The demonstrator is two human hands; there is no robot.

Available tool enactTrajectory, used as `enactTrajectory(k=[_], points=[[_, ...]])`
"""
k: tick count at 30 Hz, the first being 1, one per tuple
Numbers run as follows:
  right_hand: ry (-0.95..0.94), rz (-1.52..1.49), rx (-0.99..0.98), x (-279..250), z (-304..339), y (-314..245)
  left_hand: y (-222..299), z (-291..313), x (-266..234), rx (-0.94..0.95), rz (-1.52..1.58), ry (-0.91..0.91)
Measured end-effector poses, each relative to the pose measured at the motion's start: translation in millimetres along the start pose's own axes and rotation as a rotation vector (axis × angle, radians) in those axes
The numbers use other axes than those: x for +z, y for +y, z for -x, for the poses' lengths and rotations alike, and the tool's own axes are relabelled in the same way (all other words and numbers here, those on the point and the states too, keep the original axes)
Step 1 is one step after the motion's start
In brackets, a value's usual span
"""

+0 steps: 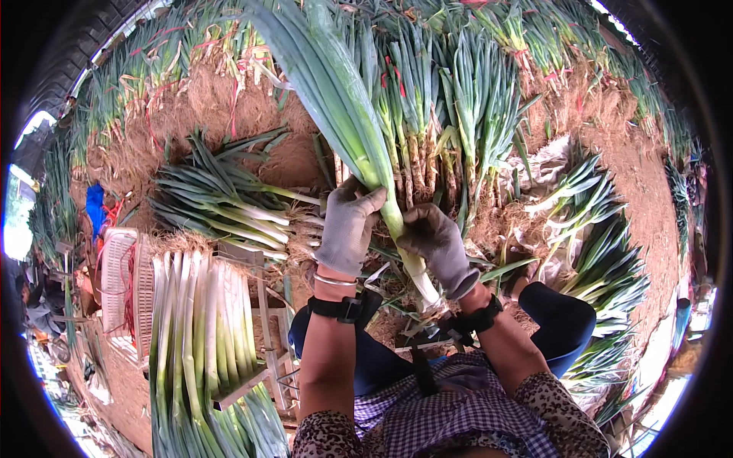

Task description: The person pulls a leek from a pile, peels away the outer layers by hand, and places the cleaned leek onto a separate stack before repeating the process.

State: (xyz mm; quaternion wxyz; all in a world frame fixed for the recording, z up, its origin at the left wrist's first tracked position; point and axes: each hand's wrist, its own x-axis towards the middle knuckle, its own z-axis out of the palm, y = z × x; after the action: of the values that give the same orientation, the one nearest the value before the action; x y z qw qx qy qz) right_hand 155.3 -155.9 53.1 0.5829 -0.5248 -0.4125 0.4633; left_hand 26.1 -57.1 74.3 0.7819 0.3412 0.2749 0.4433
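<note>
Head view. Both gloved hands hold one leek (359, 137) upright over the person's lap. The left hand (347, 229) has its grip closed round the pale stalk just below the green leaves; the right hand (437, 248) has its grip closed on the white shaft lower down, just beside the left. The leaves fan upward toward the top edge of the picture.

On the left, a wooden rack (263, 305) carries a row of cleaned leeks (200, 320), white shafts laid side by side. Beside it, at the far left, a white basket (116, 278) lies on its side; its contents cannot be told. Behind the rack lies a loose bundle (221, 198) of leeks on the soil floor (229, 107). Untrimmed leeks (450, 99) stand heaped beyond the hands, and more (611, 259) lie to the right.
</note>
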Motion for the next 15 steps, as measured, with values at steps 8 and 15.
enactTrajectory(k=[8,15], points=[[-0.035,0.432,-0.175,4,7,-11,5,6,5,0.023,0.063,-0.011],[-0.031,0.285,-0.104,4,1,-12,1,-2,3,0.131,0.011,0.06]])
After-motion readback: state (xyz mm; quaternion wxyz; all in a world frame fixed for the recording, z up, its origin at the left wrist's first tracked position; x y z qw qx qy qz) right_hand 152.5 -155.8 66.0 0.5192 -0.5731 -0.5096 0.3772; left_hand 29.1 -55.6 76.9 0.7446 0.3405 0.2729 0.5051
